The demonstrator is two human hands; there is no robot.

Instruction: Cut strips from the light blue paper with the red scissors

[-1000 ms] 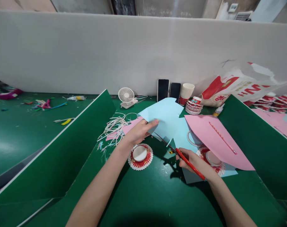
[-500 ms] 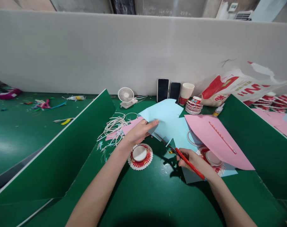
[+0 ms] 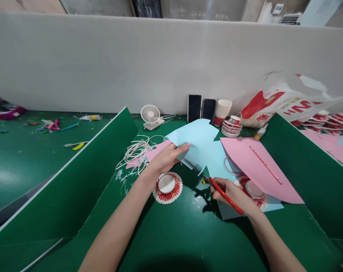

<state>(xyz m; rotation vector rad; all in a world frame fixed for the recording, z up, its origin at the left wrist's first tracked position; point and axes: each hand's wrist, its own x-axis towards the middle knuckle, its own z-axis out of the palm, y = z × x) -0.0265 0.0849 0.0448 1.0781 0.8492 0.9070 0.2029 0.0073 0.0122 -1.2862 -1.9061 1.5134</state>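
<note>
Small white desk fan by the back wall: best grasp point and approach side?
Probably the fan by its round head, from above or the near left. It stands upright facing the camera, the wall behind it, the phones to its right and the white strips in front.

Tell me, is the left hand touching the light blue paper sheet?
Touching. The head view shows the left hand pinching the edge of the light blue paper sheet, thumb lying on top of it.

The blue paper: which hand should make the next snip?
The right hand, probably: it grips the red scissors with the blades at the light blue paper. The left hand is busy pinching the sheet's edge, holding it up.
</note>
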